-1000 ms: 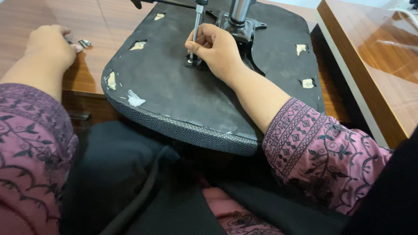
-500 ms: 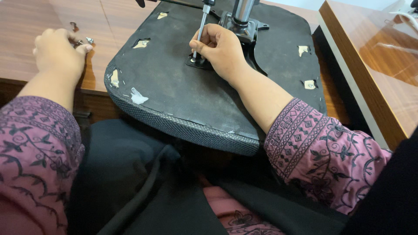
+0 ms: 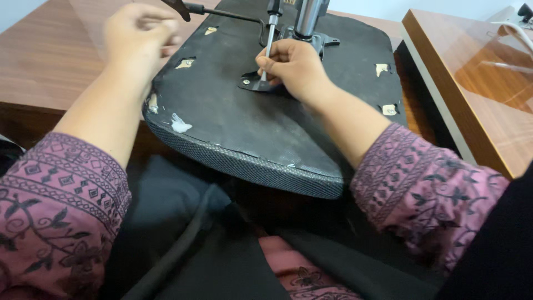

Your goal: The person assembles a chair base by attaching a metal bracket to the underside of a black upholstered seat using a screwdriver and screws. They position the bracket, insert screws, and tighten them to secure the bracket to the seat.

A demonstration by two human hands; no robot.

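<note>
An upturned black chair seat (image 3: 239, 128) lies on a wooden desk (image 3: 50, 61), its underside up and its mesh edge towards me. My right hand (image 3: 294, 66) grips a thin metal screwdriver (image 3: 270, 39) held upright, its tip on a small dark bracket (image 3: 252, 84) on the seat, next to the metal column (image 3: 308, 16). My left hand (image 3: 136, 33) is blurred above the seat's far left corner, fingers curled together. Whether it holds anything is hidden by the blur.
A black lever (image 3: 222, 11) sticks out left from the column's base. Torn patches (image 3: 180, 123) dot the seat's underside. A second glossy wooden tabletop (image 3: 472, 89) stands at the right with a white cable (image 3: 513, 30) on it. Dark cloth covers my lap.
My left hand has left the small metal parts on the desk and swung right, over the seat's corner. The right hand stays on the screwdriver at the bracket.
</note>
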